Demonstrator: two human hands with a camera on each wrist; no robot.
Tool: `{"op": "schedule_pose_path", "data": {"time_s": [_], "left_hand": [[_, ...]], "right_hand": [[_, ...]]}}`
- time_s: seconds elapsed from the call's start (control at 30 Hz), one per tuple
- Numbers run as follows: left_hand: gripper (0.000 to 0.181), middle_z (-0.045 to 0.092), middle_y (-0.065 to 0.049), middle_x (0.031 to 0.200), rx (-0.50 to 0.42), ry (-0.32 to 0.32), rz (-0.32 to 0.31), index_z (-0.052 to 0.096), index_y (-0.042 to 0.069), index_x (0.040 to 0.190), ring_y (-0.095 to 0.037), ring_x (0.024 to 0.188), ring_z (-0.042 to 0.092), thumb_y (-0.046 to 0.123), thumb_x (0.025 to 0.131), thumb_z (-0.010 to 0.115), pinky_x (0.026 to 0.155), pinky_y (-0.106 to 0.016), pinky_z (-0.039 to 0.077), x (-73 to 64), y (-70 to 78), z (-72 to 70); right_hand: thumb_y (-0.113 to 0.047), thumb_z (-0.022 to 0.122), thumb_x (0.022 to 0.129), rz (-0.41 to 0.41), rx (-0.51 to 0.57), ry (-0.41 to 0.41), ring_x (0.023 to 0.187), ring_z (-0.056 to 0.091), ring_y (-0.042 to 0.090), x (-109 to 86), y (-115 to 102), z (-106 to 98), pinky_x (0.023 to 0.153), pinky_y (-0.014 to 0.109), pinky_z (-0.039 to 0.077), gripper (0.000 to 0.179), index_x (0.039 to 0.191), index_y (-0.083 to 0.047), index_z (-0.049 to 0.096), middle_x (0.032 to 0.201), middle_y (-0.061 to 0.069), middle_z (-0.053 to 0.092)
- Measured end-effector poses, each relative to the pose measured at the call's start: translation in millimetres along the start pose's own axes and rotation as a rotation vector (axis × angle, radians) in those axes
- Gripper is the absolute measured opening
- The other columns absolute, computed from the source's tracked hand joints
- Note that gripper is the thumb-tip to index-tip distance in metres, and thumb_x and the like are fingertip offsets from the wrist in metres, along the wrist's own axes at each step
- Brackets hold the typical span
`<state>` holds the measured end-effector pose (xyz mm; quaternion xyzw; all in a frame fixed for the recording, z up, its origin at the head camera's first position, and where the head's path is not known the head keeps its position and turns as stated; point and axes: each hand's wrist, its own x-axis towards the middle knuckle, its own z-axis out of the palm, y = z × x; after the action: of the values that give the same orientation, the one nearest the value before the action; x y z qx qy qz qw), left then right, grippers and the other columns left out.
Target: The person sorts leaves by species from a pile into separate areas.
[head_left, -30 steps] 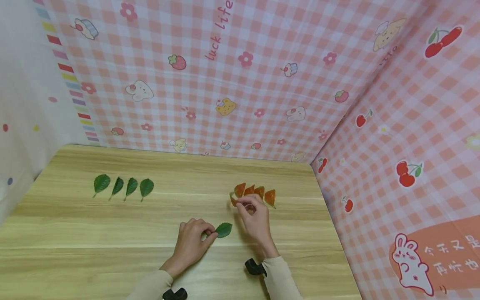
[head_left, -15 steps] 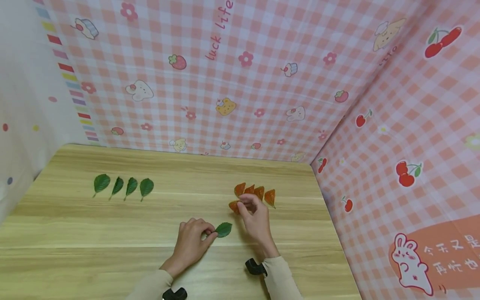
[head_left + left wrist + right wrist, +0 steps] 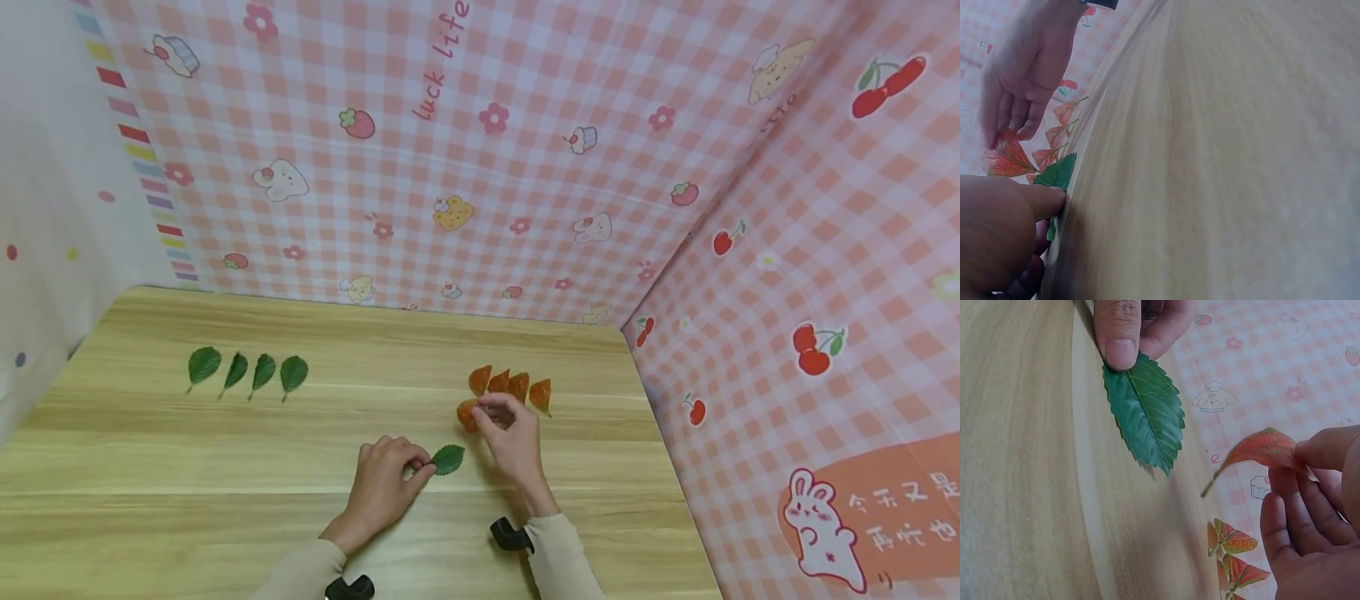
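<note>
My left hand (image 3: 388, 486) pinches a green leaf (image 3: 448, 459) with toothed edges by its stem end, near the middle of the table. In the right wrist view the thumb lies on top of this green leaf (image 3: 1146, 415). To its right, my right hand (image 3: 513, 437) holds an orange-red leaf (image 3: 467, 415) between thumb and fingers. That red leaf (image 3: 1263, 449) is raised, its stem pointing away from the fingers in the right wrist view. Just behind the right hand, several orange-red leaves (image 3: 540, 395) lie in a row, partly overlapped by the fingers.
At the far left of the wooden table (image 3: 225, 467), several green leaves (image 3: 294, 375) lie in a row, stems toward me. A pink checked cloth (image 3: 420, 167) rises behind the table, and another patterned cloth (image 3: 750, 333) stands along the right edge.
The red leaf in my right hand has turned, showing its broad face now instead of a narrow edge. The left hand and its green leaf have stayed in place.
</note>
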<state>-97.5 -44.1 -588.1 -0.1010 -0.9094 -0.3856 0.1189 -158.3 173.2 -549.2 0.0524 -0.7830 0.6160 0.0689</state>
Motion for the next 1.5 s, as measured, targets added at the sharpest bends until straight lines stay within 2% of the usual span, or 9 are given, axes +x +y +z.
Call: {"op": "schedule_pose_path", "data": {"time_s": [0.2,0.43,0.63,0.93,1.17,1.5], "left_hand": [[0.014,0.073,0.013,0.079,0.0,0.002,0.005,0.084,0.023,0.086,-0.009,0.082,0.061,0.019,0.088,0.097,0.082,-0.034,0.035,-0.4,0.0,-0.2],[0.016,0.071,0.014,0.078,-0.01,0.008,0.0,0.083,0.023,0.085,-0.008,0.08,0.059,0.018,0.087,0.098,0.081,-0.033,0.034,0.1,0.6,0.4],[0.015,0.071,0.014,0.078,-0.014,0.01,0.0,0.083,0.023,0.085,-0.008,0.081,0.06,0.017,0.088,0.097,0.081,-0.034,0.034,-0.5,0.4,0.6],[0.016,0.071,0.016,0.078,-0.013,0.013,0.003,0.083,0.024,0.085,-0.008,0.081,0.06,0.018,0.087,0.098,0.082,-0.033,0.034,-1.0,-0.5,1.3],[0.016,0.071,0.016,0.078,-0.018,0.009,-0.004,0.083,0.024,0.085,-0.007,0.082,0.06,0.018,0.088,0.097,0.081,-0.033,0.034,-1.0,0.2,0.5],[0.017,0.071,0.017,0.078,-0.02,0.01,-0.004,0.083,0.025,0.084,-0.007,0.081,0.06,0.018,0.088,0.097,0.081,-0.033,0.034,-0.6,0.2,0.3]], "right_hand": [[0.003,0.084,0.098,0.009,0.027,0.016,0.093,0.075,0.003,0.0,-0.7,0.3,0.082,0.015,0.062,0.027,0.124,-0.001,0.077,0.118,0.025,0.08],[0.004,0.082,0.098,-0.016,0.05,0.029,0.093,0.074,0.002,-0.2,-0.1,-0.5,0.081,0.015,0.061,0.029,0.125,0.0,0.076,0.122,0.026,0.077],[0.003,0.083,0.098,-0.048,0.037,0.041,0.093,0.073,0.004,0.3,1.0,-0.8,0.082,0.015,0.061,0.022,0.119,0.001,0.077,0.116,0.027,0.079],[0.004,0.085,0.097,-0.025,0.053,0.046,0.091,0.073,0.005,-0.2,2.8,-0.7,0.08,0.015,0.06,0.022,0.117,0.0,0.078,0.111,0.027,0.079],[0.005,0.082,0.097,-0.023,0.054,0.054,0.09,0.071,0.004,-0.1,2.5,0.0,0.08,0.014,0.059,0.022,0.119,0.002,0.08,0.11,0.028,0.079],[0.01,0.081,0.095,-0.033,0.017,0.063,0.092,0.07,0.003,-0.4,0.7,0.6,0.082,0.013,0.059,0.034,0.128,0.001,0.079,0.11,0.027,0.078]]}}
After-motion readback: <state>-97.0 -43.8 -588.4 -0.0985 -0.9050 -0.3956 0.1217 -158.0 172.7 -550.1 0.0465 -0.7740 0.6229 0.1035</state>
